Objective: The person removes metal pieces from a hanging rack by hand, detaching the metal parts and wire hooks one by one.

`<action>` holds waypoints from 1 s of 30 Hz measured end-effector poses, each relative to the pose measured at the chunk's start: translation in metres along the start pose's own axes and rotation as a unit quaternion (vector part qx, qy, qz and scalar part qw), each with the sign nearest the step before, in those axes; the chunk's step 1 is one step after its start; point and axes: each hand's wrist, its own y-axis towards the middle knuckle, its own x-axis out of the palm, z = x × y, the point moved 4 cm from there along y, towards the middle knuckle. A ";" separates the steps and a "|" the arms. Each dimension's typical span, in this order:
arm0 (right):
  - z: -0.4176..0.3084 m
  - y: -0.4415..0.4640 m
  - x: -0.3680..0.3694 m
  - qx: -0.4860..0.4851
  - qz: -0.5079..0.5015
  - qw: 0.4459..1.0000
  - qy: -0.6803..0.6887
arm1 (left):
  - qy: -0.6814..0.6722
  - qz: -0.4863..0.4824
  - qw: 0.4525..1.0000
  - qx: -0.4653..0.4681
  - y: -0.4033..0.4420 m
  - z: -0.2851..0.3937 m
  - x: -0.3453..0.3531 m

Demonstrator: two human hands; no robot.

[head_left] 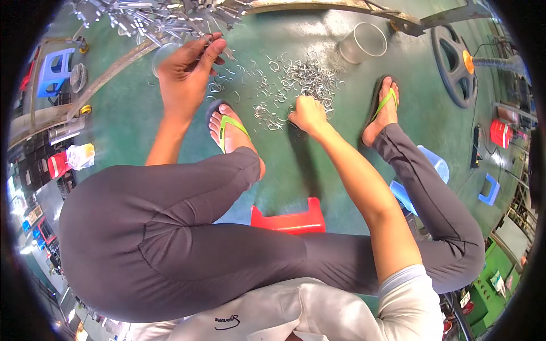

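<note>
Metal parts [136, 23] cluster at upper left, just beside your left hand [190, 65], which pinches a thin metal piece [228, 52]. Rightward, curved metal pieces [313, 77] lie scattered on the green floor [136, 119]; your right hand [310, 115] meets their near edge, fingertips hidden, grip impossible to tell.

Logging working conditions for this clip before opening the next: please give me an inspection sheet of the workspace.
Surface: green floor, small pieces scattered over it.
Job's things: loose pile of curved silvery metal pieces on the floor; cluster of silvery metal parts, upper left.
Clutter: translucent plastic cup near the pile; red plastic stool.
Left hand: fingers curled beside the cluster, metal at the fingertips; grip unclear.
Right hand: closed at the pile's edge; contents hidden.
Cables: thin dark line, right, possibly one; too small to tell.
Surroundings: green machine, lower right; dark spoked round base, upper right.
</note>
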 end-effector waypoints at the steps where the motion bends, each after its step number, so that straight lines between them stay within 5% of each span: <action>1: -0.003 -0.001 -0.008 0.005 -0.003 1.000 0.003 | -0.003 -0.005 1.000 -0.001 0.001 0.000 -0.001; 10: 0.029 0.003 -0.011 -0.027 0.033 0.999 0.004 | 0.024 -0.022 0.999 -0.010 -0.002 0.005 -0.001; 13: 0.016 0.006 0.012 -0.140 0.066 0.987 -0.044 | 0.030 -0.027 0.999 -0.014 -0.002 0.004 -0.001; 17: 0.006 0.013 0.017 -0.171 -0.026 0.979 -0.110 | 0.018 -0.026 0.999 -0.038 -0.002 0.011 -0.002; 20: -0.025 -0.002 -0.033 -0.195 0.137 0.963 0.125 | -0.019 -0.022 0.999 -0.038 -0.005 0.005 -0.003; 23: -0.074 -0.019 -0.093 -0.246 0.260 0.869 0.341 | -0.042 -0.023 0.998 -0.030 -0.007 0.006 -0.001; 26: -0.113 -0.037 -0.136 -0.294 0.331 0.792 0.420 | -0.037 -0.010 0.999 -0.033 -0.007 0.003 0.001; 30: -0.124 -0.032 -0.135 -0.317 0.346 0.782 0.411 | -0.030 -0.026 0.998 -0.044 -0.009 0.007 0.002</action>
